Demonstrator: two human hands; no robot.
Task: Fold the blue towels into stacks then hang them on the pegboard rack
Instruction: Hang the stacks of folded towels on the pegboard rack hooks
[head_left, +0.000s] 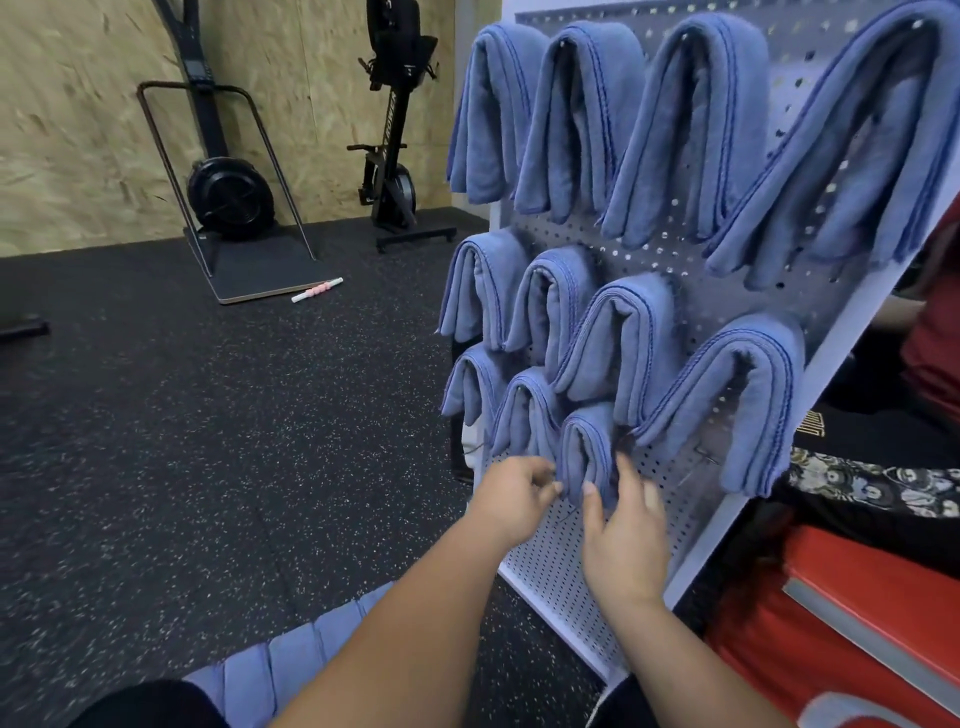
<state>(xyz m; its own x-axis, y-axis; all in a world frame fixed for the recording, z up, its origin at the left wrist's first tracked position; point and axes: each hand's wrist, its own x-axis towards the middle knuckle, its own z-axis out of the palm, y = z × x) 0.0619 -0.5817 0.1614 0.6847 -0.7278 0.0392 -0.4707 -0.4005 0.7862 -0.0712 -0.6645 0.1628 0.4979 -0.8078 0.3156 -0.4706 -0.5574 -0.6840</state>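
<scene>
Small folded blue cloth towel (586, 452) hangs on the bottom row of the white perforated metal pegboard rack (558, 577), third peg from its left edge. My left hand (511, 496) pinches the left flap; my right hand (626, 543) pinches the right flap, thumb in front. I'd tug both flaps level and keep the fold centred on the peg.
</scene>
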